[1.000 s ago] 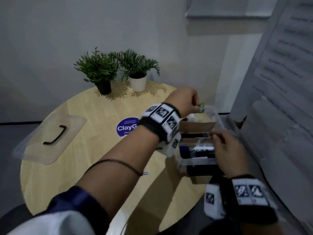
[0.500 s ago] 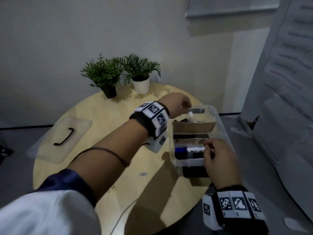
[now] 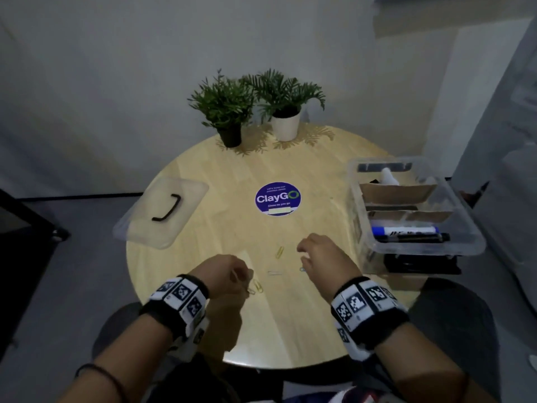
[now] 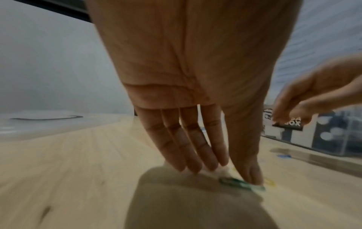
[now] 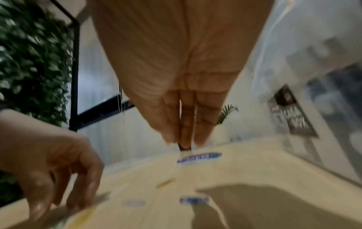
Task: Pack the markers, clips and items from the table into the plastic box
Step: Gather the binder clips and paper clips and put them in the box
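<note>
My clear plastic box [image 3: 470,242] w/ cardboard dividers holds blue marker [image 3: 405,230] & black marker [image 3: 412,237]; my left hand [image 3: 223,273] & right hand [image 3: 325,258] hover w/ fingers straight over paper clips [image 3: 279,252].

Sticker [image 3: 278,198] at the centre of the table [image 3: 220,228]. Behind it, two plants [image 3: 255,103] side by side. Left of it, lid [image 3: 162,216] at the edge. Right of it, box [image 3: 412,210] with markers [image 3: 406,232] inside. Before it, clips [image 3: 279,252] scattered, both hands above them

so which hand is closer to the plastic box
Right. The right hand hovers over the table just left of the plastic box; the left hand is farther left, past the paper clips.
</note>
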`<state>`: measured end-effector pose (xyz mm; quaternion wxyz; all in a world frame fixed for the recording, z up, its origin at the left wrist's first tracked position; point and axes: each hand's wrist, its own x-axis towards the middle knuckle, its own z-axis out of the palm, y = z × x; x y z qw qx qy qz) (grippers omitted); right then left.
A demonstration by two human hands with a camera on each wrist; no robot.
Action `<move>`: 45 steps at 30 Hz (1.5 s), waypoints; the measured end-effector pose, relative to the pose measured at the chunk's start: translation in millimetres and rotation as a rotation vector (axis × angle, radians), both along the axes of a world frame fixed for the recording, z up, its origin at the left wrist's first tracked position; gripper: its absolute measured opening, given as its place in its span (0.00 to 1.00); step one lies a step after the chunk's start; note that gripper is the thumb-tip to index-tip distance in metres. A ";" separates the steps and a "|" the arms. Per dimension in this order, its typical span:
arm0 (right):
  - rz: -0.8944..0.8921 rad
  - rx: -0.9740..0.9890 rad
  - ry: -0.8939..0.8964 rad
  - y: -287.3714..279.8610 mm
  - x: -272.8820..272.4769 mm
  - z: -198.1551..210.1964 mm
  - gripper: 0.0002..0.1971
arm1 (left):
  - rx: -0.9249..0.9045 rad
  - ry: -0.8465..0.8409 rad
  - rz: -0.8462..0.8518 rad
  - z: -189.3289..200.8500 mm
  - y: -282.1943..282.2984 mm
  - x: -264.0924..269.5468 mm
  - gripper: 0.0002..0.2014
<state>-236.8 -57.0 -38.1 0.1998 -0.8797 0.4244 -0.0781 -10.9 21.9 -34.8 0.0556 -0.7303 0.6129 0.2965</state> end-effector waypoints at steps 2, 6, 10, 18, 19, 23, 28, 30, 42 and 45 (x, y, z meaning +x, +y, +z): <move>0.004 0.085 0.201 -2.3 6.5 -16.9 0.14 | -0.027 0.034 -0.007 -7.8 4.5 -0.4 0.17; -0.067 0.250 0.241 -11.2 9.0 -27.0 0.05 | -0.052 0.062 -0.048 -14.6 5.2 0.6 0.09; -0.067 0.325 0.300 -12.5 7.5 -23.5 0.16 | -0.025 0.107 -0.086 -18.0 7.0 4.7 0.03; 0.012 0.309 -0.001 4.7 31.7 -23.2 0.07 | -0.161 0.210 -0.070 -17.2 4.3 -6.3 0.10; 0.023 0.316 -0.001 4.0 37.2 -24.7 0.10 | -0.148 0.197 -0.081 -18.4 3.1 -6.1 0.10; 0.025 0.216 0.108 1.5 50.8 -28.9 0.09 | -0.105 0.179 -0.083 -21.5 -2.3 -2.1 0.04; 0.079 0.183 0.112 2.2 51.9 -32.9 0.03 | -0.073 0.154 -0.111 -18.9 -7.0 -5.0 0.04; 0.100 0.193 0.134 3.5 53.0 -31.4 0.02 | -0.082 0.134 -0.127 -17.9 -6.9 -7.3 0.05; 0.160 0.136 0.286 -48.0 53.7 -9.2 0.16 | -0.063 0.140 -0.091 -17.0 -2.5 -10.2 0.07; 0.172 0.169 0.298 -54.6 63.1 -14.0 0.09 | -0.052 0.155 -0.066 -17.4 -3.3 -9.7 0.04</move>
